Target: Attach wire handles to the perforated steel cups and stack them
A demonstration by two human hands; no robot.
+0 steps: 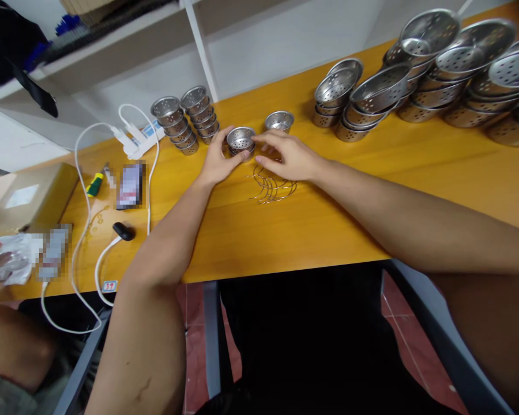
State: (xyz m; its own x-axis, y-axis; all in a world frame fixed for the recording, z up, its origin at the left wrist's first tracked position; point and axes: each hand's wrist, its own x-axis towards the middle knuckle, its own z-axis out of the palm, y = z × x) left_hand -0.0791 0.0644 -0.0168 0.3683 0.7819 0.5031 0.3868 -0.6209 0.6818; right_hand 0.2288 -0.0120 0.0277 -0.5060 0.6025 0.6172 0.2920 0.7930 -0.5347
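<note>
A perforated metal cup (241, 140), seemingly stacked on another, stands on the wooden table. Around its left side and front my left hand (218, 161) is closed, thumb at the front. My right hand (290, 157) is at the cup's right side, thumb and fingers apart, with the index fingertip at or very near the rim; nothing shows between its fingers. Just behind my right hand stands a single metal cup (279, 121). Several thin curved wires (273, 190) lie on the table in front of and partly under my right hand.
Two cup stacks (179, 129) stand at the back left, and many larger stacks (436, 86) at the back right. Left are a power strip (142, 141), white cables, a phone (130, 185), a screwdriver (95, 184) and a carton (34, 199). Another person's arm is at far left.
</note>
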